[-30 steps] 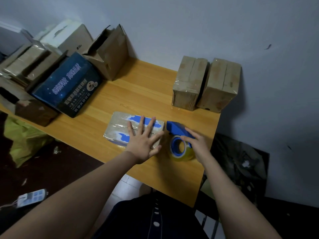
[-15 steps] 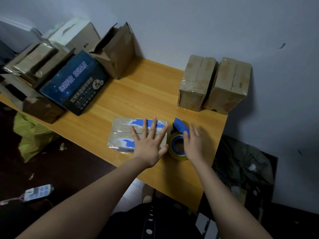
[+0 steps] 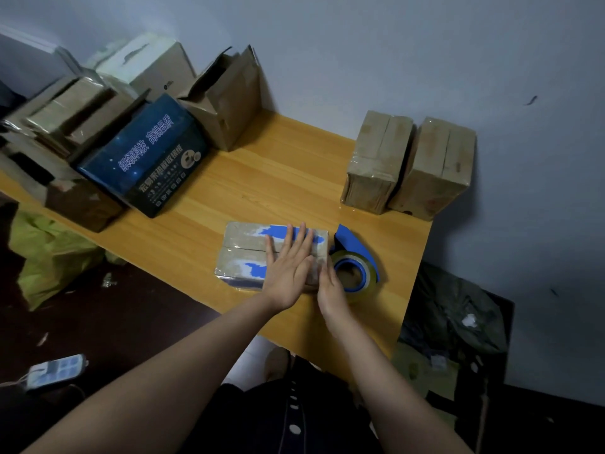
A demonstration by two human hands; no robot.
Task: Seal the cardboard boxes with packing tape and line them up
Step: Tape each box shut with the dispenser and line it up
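Note:
A flat cardboard box (image 3: 244,253) with blue patches and shiny tape lies on the wooden table (image 3: 278,185). My left hand (image 3: 289,268) lies flat on its top with the fingers spread. Against the box's right end my right hand (image 3: 329,283) presses with straight fingers. The blue tape dispenser (image 3: 355,260) with its roll stands on the table just right of that hand, untouched. Two taped boxes (image 3: 376,162) (image 3: 432,168) stand side by side at the table's far right.
Several cardboard boxes are piled at the table's left, among them a dark blue printed box (image 3: 147,155) and an open box (image 3: 226,99). A green bag (image 3: 49,257) and a white power strip (image 3: 55,371) lie on the floor at left. Dark bags (image 3: 455,322) sit right of the table.
My right hand left the tape dispenser and moved left to the box's right end. My left hand stayed flat on the box. The camera shifted slightly.

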